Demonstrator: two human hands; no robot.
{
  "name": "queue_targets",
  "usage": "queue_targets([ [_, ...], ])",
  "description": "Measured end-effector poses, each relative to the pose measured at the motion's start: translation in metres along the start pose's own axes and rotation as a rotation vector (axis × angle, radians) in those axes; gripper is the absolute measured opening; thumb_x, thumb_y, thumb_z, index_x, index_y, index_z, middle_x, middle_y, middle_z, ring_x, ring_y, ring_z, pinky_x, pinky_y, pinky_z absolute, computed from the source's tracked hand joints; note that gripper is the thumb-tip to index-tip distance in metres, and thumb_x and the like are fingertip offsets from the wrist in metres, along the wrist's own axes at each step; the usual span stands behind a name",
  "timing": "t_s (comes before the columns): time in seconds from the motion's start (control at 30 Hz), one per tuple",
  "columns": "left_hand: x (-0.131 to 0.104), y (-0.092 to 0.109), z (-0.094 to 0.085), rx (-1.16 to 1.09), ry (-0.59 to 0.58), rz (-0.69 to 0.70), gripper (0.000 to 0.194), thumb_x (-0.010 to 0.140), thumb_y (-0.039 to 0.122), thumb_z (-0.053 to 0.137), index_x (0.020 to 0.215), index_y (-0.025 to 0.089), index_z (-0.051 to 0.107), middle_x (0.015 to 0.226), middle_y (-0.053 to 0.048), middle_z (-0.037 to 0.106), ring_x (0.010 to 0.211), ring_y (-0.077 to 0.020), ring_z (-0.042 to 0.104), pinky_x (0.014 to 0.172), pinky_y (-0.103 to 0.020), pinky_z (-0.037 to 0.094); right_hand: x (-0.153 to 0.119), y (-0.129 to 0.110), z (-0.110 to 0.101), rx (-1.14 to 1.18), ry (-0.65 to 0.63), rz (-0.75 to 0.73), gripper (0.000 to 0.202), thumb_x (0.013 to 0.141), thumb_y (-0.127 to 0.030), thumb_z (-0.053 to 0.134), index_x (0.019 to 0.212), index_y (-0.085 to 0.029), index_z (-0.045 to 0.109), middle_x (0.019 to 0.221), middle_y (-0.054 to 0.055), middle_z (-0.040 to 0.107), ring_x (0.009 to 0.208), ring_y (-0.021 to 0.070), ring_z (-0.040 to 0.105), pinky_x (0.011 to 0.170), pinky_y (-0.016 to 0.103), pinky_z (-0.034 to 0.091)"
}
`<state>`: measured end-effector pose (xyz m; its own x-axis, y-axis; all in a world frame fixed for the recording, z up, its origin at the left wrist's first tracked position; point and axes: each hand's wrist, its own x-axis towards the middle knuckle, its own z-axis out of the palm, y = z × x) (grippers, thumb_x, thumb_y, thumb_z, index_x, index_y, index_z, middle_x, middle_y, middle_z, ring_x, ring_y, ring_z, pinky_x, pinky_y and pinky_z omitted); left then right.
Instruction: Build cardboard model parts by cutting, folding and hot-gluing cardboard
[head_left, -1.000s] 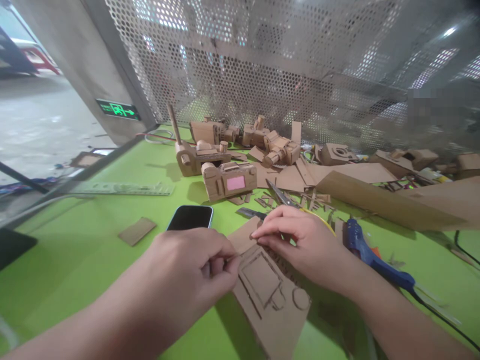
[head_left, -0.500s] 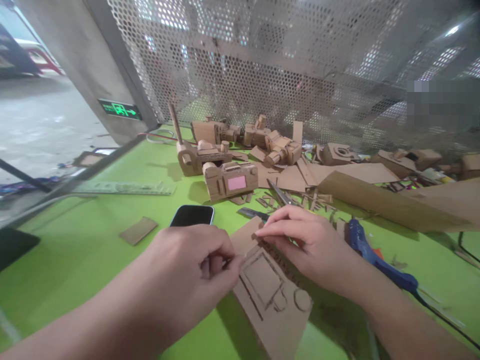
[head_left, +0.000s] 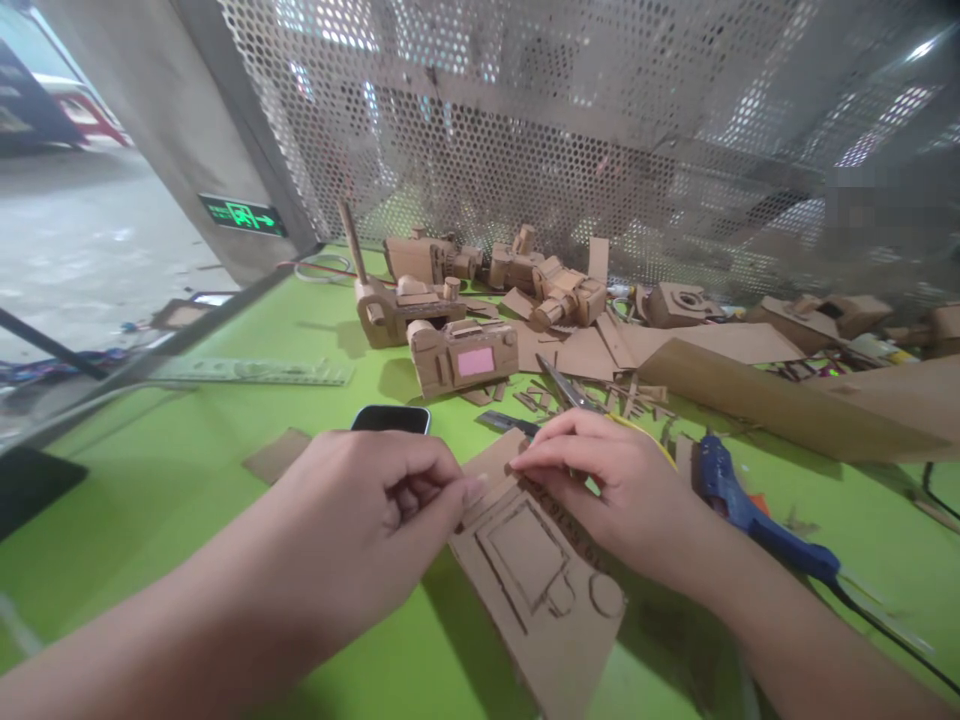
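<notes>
A cardboard panel (head_left: 559, 650) tilts in front of me, with a raised or cut rectangular outline and round shapes on its face. Printed lettering runs along its right side. Across its upper end lies a smaller cardboard piece (head_left: 496, 462). My left hand (head_left: 390, 515) is closed, its thumb and curled fingers pinching this piece at the left edge. On the opposite edge, my right hand (head_left: 619, 485) pinches it between thumb and fingertips. Just beyond lie a box cutter (head_left: 506, 424) and yellow-handled scissors (head_left: 566, 383).
Behind my hands stands a cardboard model camera (head_left: 442, 365) with a pink screen, and several more lie farther back. A phone (head_left: 391, 419) lies past my left hand. The blue glue gun (head_left: 757, 520) is at the right. A clear ruler (head_left: 255, 372) lies left.
My left hand has shifted slightly up and left along the smaller piece's edge. My right hand keeps its pinch. The whole view has moved a little.
</notes>
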<state>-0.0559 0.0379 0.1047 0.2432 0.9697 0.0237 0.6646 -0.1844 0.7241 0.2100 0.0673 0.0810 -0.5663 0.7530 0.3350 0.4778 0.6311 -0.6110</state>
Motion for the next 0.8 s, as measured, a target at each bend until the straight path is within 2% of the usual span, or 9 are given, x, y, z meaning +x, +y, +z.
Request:
queue_targets([
  [0.2, 0.003, 0.001, 0.004, -0.098, 0.015, -0.020, 0.024, 0.088, 0.040, 0.078, 0.067, 0.028, 0.081, 0.055, 0.001, 0.068, 0.050, -0.0161, 0.056, 0.045, -0.022, 0.042, -0.002, -0.003, -0.002, 0.004, -0.022, 0.015, 0.024, 0.113, -0.016, 0.068, 0.124, -0.020, 0.089, 0.119, 0.007, 0.083, 0.105, 0.0156, 0.080, 0.097, 0.023, 0.061],
  [0.3, 0.005, 0.002, 0.005, -0.078, -0.007, -0.029, 0.026, 0.089, 0.042, 0.075, 0.068, 0.027, 0.081, 0.056, 0.000, 0.070, 0.051, -0.0161, 0.057, 0.046, -0.023, 0.042, -0.002, -0.004, -0.002, 0.004, -0.034, 0.015, 0.024, 0.115, -0.020, 0.068, 0.129, -0.021, 0.087, 0.121, 0.007, 0.082, 0.110, 0.0166, 0.079, 0.101, 0.025, 0.061],
  [0.4, 0.005, 0.004, 0.005, -0.047, -0.033, -0.048, 0.029, 0.089, 0.044, 0.071, 0.069, 0.026, 0.081, 0.058, -0.001, 0.071, 0.052, -0.0169, 0.059, 0.049, -0.025, 0.044, 0.000, -0.002, -0.001, -0.003, -0.038, 0.018, 0.021, 0.114, -0.019, 0.069, 0.125, -0.021, 0.087, 0.121, 0.006, 0.081, 0.109, 0.0165, 0.078, 0.101, 0.025, 0.061],
  [0.53, 0.002, 0.005, 0.004, 0.038, -0.061, -0.015, 0.033, 0.094, 0.050, 0.066, 0.084, 0.028, 0.088, 0.065, -0.002, 0.074, 0.055, -0.0195, 0.061, 0.050, -0.029, 0.043, 0.001, -0.001, -0.002, -0.016, -0.040, -0.032, 0.017, 0.115, -0.017, 0.066, 0.120, -0.020, 0.083, 0.120, 0.006, 0.078, 0.109, 0.0163, 0.076, 0.099, 0.023, 0.060],
  [0.6, 0.002, 0.004, 0.005, 0.056, -0.065, 0.040, 0.035, 0.099, 0.052, 0.064, 0.090, 0.031, 0.090, 0.077, -0.003, 0.077, 0.066, -0.0222, 0.067, 0.058, -0.032, 0.049, 0.000, -0.006, -0.006, -0.021, -0.023, -0.078, 0.017, 0.116, -0.018, 0.065, 0.122, -0.020, 0.081, 0.120, 0.006, 0.076, 0.110, 0.0161, 0.075, 0.100, 0.023, 0.060],
  [0.7, 0.002, 0.004, 0.006, 0.001, -0.065, 0.066, 0.034, 0.103, 0.048, 0.063, 0.088, 0.034, 0.090, 0.092, -0.003, 0.081, 0.080, -0.0235, 0.072, 0.070, -0.034, 0.055, -0.008, -0.018, -0.019, -0.101, 0.040, -0.127, 0.020, 0.118, -0.020, 0.064, 0.131, -0.024, 0.078, 0.124, 0.005, 0.077, 0.112, 0.0161, 0.076, 0.101, 0.024, 0.059],
  [0.77, 0.002, 0.005, 0.007, -0.071, -0.066, 0.027, 0.033, 0.102, 0.049, 0.064, 0.087, 0.032, 0.088, 0.086, -0.002, 0.080, 0.073, -0.0219, 0.069, 0.065, -0.032, 0.053, -0.015, -0.022, -0.031, -0.224, 0.076, -0.067, 0.025, 0.119, -0.023, 0.061, 0.138, -0.029, 0.075, 0.130, 0.004, 0.079, 0.116, 0.0186, 0.078, 0.101, 0.028, 0.060],
  [0.8, 0.002, 0.005, 0.007, -0.114, -0.070, -0.001, 0.033, 0.101, 0.051, 0.066, 0.087, 0.031, 0.088, 0.079, -0.002, 0.079, 0.066, -0.0206, 0.065, 0.059, -0.031, 0.050, -0.018, -0.021, -0.037, -0.296, 0.082, 0.024, 0.025, 0.119, -0.026, 0.060, 0.138, -0.031, 0.075, 0.131, 0.004, 0.080, 0.117, 0.0206, 0.079, 0.099, 0.031, 0.061],
])
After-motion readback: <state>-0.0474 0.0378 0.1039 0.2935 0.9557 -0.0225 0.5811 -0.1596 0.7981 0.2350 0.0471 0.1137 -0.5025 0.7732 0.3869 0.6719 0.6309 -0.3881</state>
